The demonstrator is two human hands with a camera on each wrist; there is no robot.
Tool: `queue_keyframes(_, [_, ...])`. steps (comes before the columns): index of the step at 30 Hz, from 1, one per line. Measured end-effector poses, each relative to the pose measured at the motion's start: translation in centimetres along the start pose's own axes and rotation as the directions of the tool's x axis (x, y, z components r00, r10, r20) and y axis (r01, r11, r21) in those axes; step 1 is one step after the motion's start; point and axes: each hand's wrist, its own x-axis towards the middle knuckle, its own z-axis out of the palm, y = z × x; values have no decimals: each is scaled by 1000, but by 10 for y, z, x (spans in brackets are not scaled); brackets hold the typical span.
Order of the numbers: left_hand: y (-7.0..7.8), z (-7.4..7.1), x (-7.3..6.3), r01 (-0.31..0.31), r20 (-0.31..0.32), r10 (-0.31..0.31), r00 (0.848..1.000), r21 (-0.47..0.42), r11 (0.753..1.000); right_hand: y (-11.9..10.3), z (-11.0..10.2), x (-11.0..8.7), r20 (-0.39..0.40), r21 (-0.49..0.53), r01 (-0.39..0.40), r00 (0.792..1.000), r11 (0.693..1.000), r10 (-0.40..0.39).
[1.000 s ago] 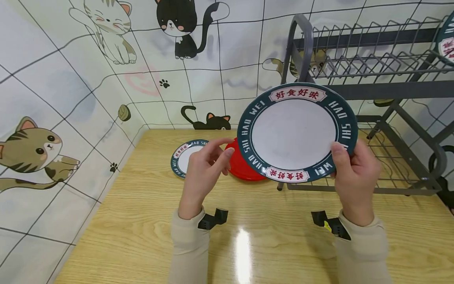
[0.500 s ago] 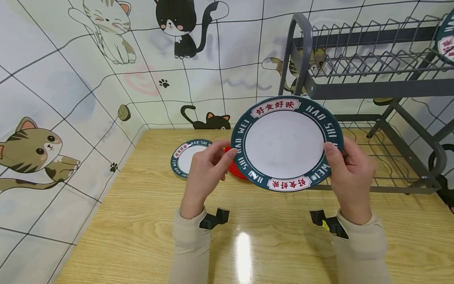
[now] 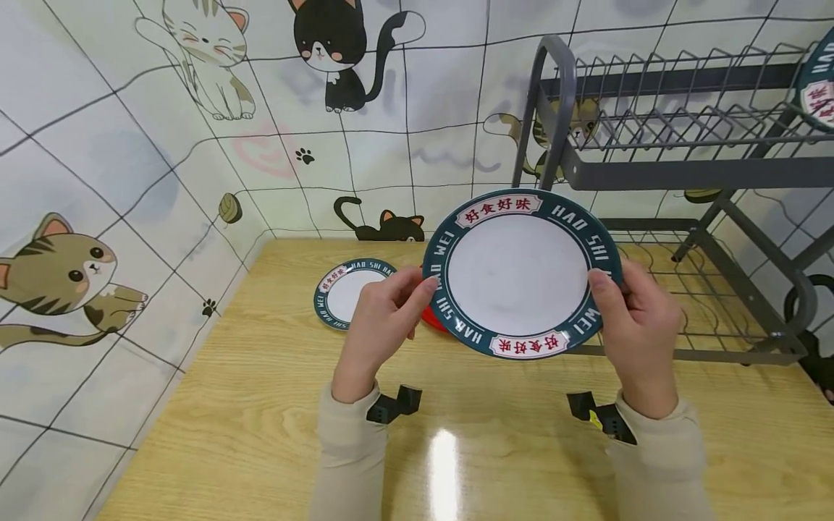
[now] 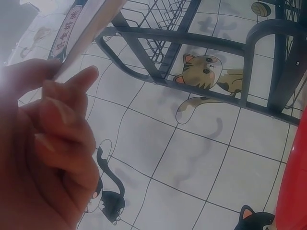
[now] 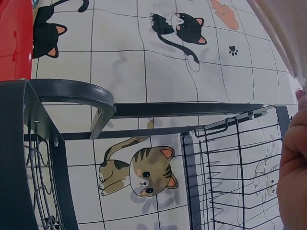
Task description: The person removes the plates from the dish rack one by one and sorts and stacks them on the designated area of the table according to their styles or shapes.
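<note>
A white plate [image 3: 517, 278] with a dark green lettered rim is held up over the table, its face tilted toward the head camera. My left hand [image 3: 384, 325] pinches its left rim between thumb and forefinger. At the opposite rim my right hand [image 3: 638, 325] grips it, thumb on the face and fingers behind. In the left wrist view the plate [image 4: 79, 36] shows edge-on between the fingertips of the left hand [image 4: 53, 129]. Only part of the right hand [image 5: 295, 158] appears in the right wrist view, beside the plate's underside [image 5: 280, 28].
Behind the left hand a matching smaller-looking plate [image 3: 345, 293] lies on the wooden table [image 3: 260, 412]. A red object [image 3: 433, 320] is mostly hidden behind the held plate. To the right stands a two-tier grey dish rack [image 3: 684, 174], with another green-rimmed plate [image 3: 817, 90] on its upper tier.
The held plate has moved left and slightly down with my right hand. Its left rim has come into my left hand's pinch, which held nothing one second ago.
</note>
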Motion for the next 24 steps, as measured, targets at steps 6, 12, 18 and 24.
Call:
queue_keyframes(6, [-25,6,2,-16,22,16,1000,11,1000,0,1,-3,0,-27,-1,1000,1000,1])
queue_keyframes(12, [-28,6,2,-23,27,22,999,23,999,0,2,-3,21,-22,-13,1000,1000,14])
queue_keyframes(18, [-27,6,1,11,51,-11,999,-1,1000,1,3,-3,47,-25,-33,998,999,34])
queue_keyframes(24, [-27,6,2,36,66,-36,997,-6,999,1,5,-3,50,-9,-79,996,997,79])
